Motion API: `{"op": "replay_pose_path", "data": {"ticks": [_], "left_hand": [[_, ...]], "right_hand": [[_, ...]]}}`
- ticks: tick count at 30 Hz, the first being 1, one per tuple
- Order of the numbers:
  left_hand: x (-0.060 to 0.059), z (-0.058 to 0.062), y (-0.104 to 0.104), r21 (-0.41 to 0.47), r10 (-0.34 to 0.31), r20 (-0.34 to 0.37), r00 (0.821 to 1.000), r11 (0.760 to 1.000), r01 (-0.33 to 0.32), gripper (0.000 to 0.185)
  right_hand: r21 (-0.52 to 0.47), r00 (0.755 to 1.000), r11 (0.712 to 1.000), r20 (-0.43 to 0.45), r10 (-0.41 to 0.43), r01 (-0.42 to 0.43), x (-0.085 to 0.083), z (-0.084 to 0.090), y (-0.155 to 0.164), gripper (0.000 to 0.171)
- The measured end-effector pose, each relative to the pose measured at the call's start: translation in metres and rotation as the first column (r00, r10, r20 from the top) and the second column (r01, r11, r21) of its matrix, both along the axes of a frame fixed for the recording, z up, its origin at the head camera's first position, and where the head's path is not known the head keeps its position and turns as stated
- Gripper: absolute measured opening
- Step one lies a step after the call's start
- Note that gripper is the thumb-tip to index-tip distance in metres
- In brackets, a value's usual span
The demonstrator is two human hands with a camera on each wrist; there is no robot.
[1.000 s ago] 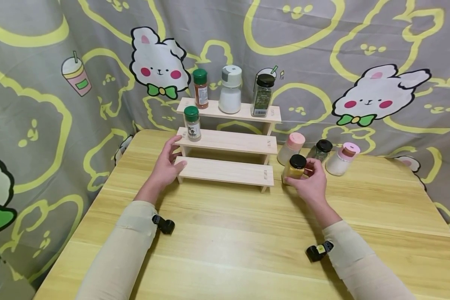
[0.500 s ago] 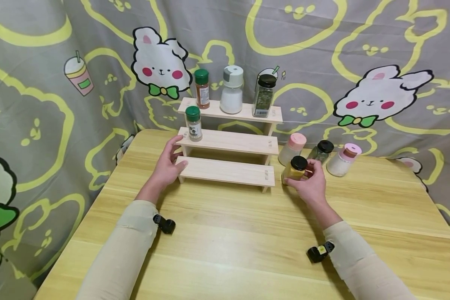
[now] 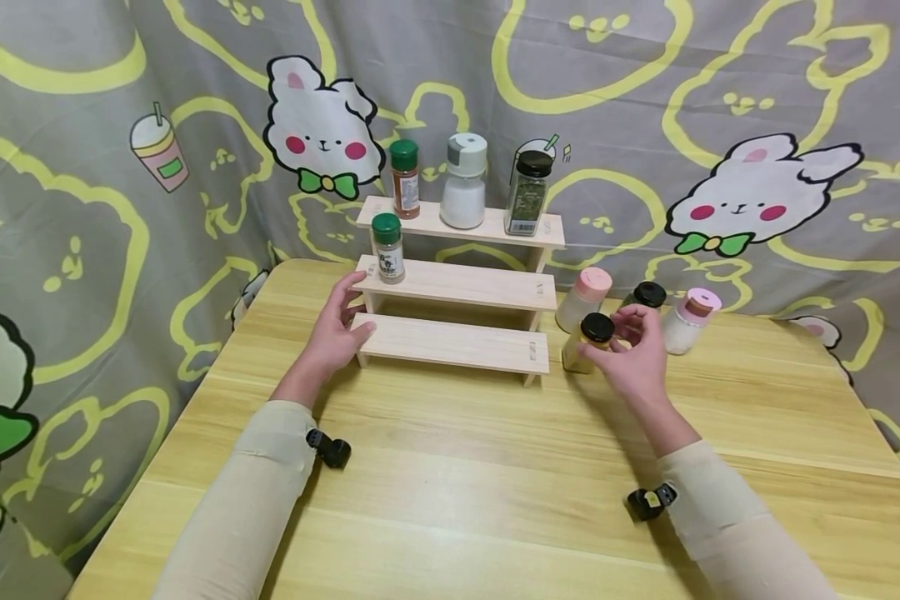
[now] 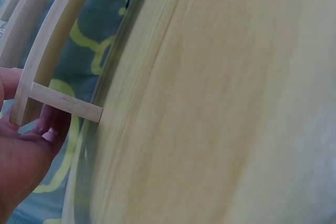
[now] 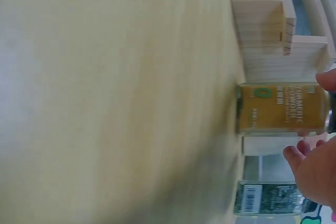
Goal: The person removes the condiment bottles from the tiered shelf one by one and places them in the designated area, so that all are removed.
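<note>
The yellow spice jar [image 3: 587, 343] stood upright on the table [image 3: 450, 483], just beside the right end of the tiered wooden rack [image 3: 457, 287]. Half a second before, the right hand [image 3: 633, 354] had been wrapped low around the jar's body; it had since risen, and its fingertips now pinched the jar near the black lid, with the yellow body exposed below. The jar itself had hardly shifted. In the inspector's judgement the grasp had been reset higher and the jar had not yet been lifted. The right wrist view showed a clear-walled, straight-sided jar of yellow powder with a printed label [image 5: 283, 108].

The left hand [image 3: 336, 329] had not moved; its fingers curled around the left end of the rack, bracing it.

The rack was pale unfinished wood in three steps. A green-capped shaker [image 3: 387, 247] stood on the middle step. Beside the yellow jar stood a pink-capped shaker [image 3: 583, 298] and a black-lidded jar [image 3: 647, 294]. The table was smooth, light wood-grain.
</note>
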State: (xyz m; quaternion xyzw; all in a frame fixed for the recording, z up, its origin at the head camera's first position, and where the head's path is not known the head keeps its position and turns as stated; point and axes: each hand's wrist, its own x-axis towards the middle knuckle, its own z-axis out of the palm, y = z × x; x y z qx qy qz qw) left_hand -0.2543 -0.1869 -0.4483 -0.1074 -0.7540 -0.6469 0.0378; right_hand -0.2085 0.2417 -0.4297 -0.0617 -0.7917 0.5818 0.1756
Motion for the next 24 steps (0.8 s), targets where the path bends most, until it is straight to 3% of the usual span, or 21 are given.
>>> {"op": "replay_pose_path", "data": {"ticks": [11, 19, 24], "left_hand": [[0.000, 0.000, 0.000, 0.007, -0.007, 0.011, 1.000, 1.000, 0.007, 0.079], [0.015, 0.025, 0.005, -0.003, -0.017, 0.042, 0.999, 1.000, 0.017, 0.075], [0.017, 0.028, 0.006, -0.006, -0.016, 0.051, 0.999, 1.000, 0.016, 0.074]], "right_hand": [[-0.009, 0.996, 1.000, -0.090, 0.013, -0.014, -0.004, 0.022, -0.004, 0.072], [-0.074, 0.982, 0.995, -0.182, 0.053, -0.068, -0.007, 0.043, -0.018, 0.068], [-0.139, 0.964, 0.981, -0.247, 0.098, -0.136, -0.003, 0.055, -0.033, 0.066]]}}
